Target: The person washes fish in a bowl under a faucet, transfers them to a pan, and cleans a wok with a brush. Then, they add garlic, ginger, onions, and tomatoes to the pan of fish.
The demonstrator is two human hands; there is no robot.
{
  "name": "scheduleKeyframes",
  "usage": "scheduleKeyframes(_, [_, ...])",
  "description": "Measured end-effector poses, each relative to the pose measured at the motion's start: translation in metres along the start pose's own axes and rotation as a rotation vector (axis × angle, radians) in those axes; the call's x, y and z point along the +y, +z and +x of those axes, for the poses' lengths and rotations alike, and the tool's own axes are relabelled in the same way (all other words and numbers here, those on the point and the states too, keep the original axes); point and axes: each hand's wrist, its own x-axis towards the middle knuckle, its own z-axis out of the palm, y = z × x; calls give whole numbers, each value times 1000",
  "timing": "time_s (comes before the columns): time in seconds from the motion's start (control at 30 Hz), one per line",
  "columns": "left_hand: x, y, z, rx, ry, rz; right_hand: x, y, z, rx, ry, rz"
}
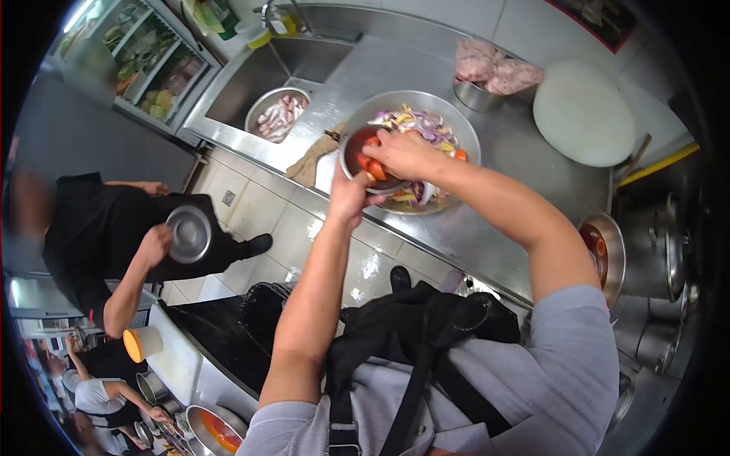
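Note:
My left hand grips the near rim of a small metal bowl, tilted over a wide steel basin. Inside the small bowl are red tomato pieces. My right hand reaches into it from the right, its bent fingers closed around some of the tomato pieces. Sliced purple onion and yellowish strips lie in the basin, with a few tomato pieces among them. Part of the basin's contents is hidden beneath the small bowl and my right forearm.
A brown cloth lies at the counter edge. In the sink stands a bowl of raw meat. Bagged meat tops a steel pot, beside a round white board. At left, a person holds a metal bowl.

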Motion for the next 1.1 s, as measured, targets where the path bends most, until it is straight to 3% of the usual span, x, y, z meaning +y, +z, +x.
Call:
scheduleKeyframes(0.1, [-3,2,5,12,-24,-24,9,0,3,-47,15,16])
scheduleKeyframes(0.17, [3,9,11,-17,-17,-1,37,-5,10,58,86,71])
scheduleKeyframes(0.3, [10,-2,27,35,38,49,103,-28,23,423,334,618])
scheduleKeyframes(0.4, [17,-5,22,27,80,32,118,-20,19,408,330,599])
scheduleKeyframes(0.47, [17,-7,19,17,104,3,116,-6,14,287,353,602])
scheduleKeyframes(0.53, [17,-8,19,20,135,-6,107,6,4,283,379,459])
scheduleKeyframes(0.7, [13,-14,16,14,147,-33,113,10,-22,221,557,406])
scheduleKeyframes(0.83, [12,-11,17,4,122,9,124,14,-28,126,462,280])
scheduleKeyframes(0.97, [11,4,19,38,115,9,71,-17,-4,357,272,404])
scheduleKeyframes(1.0, [12,8,20,34,121,9,55,-23,2,291,144,354])
scheduleKeyframes(1.03, [13,12,21,28,112,25,30,-41,5,107,139,296])
scheduleKeyframes(1.1, [15,17,21,1,83,20,10,-25,14,20,139,194])
